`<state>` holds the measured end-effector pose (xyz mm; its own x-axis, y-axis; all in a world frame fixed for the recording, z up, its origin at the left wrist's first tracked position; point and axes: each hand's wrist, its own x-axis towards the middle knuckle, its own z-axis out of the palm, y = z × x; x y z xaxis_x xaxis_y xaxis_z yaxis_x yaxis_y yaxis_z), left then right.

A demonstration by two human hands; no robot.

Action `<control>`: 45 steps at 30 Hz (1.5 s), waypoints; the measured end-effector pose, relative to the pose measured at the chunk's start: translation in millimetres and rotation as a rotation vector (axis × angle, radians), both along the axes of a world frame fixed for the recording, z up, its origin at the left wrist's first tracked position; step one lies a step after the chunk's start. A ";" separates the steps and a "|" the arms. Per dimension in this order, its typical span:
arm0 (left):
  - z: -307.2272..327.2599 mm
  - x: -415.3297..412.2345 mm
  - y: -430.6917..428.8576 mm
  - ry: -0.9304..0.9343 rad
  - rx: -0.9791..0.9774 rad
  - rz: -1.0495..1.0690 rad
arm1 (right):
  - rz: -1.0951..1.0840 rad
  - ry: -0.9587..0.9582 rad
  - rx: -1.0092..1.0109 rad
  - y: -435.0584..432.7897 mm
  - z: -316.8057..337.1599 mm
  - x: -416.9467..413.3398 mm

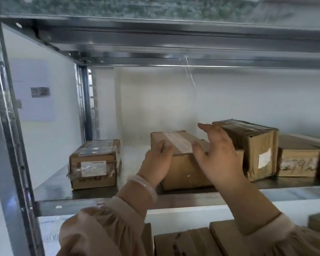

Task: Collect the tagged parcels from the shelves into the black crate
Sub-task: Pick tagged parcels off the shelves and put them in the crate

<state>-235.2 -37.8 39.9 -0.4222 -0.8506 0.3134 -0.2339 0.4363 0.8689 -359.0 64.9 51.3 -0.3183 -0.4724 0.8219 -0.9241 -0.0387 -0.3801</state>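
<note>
- Reaching over the shelf's front edge [192, 200], the person has both hands at the middle parcel [183, 169], which sits close to that edge, about midway along the shelf.
- The left hand [156, 161] lies at the parcel's left side with its fingers bent at the top left edge; whether they already grip cannot be told.
- The right hand [217, 156] is spread with straight fingers and holds nothing. It is raised at the parcel's right side, in front of the taller parcel [257, 148] just beside it.
- A white label [175, 143] under clear tape runs across the middle parcel's top, so this looks like the tagged one to collect.
- The step in hand seems to be clamping it from both sides. The right palm should go flat on the right face, low enough not to slide on the tape.
- The gap to the taller parcel is narrow, so drawing the parcel straight toward the front edge before lifting should avoid knocking that neighbour.
- The upper shelf [155, 43] hangs low, so the lift is best kept small.
- The black crate is not in view.
</note>
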 end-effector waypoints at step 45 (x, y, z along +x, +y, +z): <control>-24.4 77.6 117.0 0.488 -0.393 0.117 | 0.836 -0.485 -0.079 70.3 -53.5 56.3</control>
